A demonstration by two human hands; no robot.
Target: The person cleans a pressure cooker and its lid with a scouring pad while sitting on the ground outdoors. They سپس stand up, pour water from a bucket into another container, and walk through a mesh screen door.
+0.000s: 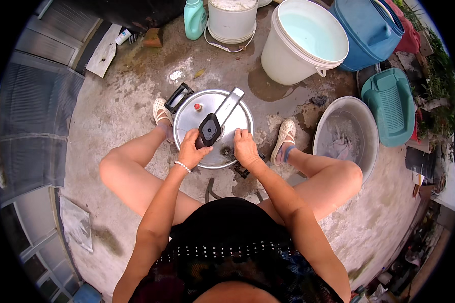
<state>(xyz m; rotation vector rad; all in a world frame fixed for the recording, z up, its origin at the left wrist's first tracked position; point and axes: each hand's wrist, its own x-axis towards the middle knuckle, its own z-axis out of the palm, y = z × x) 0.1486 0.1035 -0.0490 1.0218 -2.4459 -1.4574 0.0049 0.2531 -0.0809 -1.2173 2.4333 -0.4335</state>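
Between the feet stands a metal pressure cooker with its round lid (185, 123) on top. Across the lid lies a metal bar handle (229, 106) with a black diamond-shaped end (210, 130). My left hand (192, 150), with a beaded bracelet at the wrist, touches the lid's near left part, its fingertips beside the black end. On the lid's right part rests my right hand (245, 147), fingers bent; whether it grips anything is hidden. A red button (198, 107) shows at the upper left of the lid, and a dark valve (226, 151) sits between the hands.
A metal basin (345, 128) with water and a cloth is at the right, beside a green plastic washboard tub (387, 108). Beyond the cooker are a white bucket of water (303, 41), a blue container (367, 34), a smaller white bucket (232, 19) and a green bottle (194, 21).
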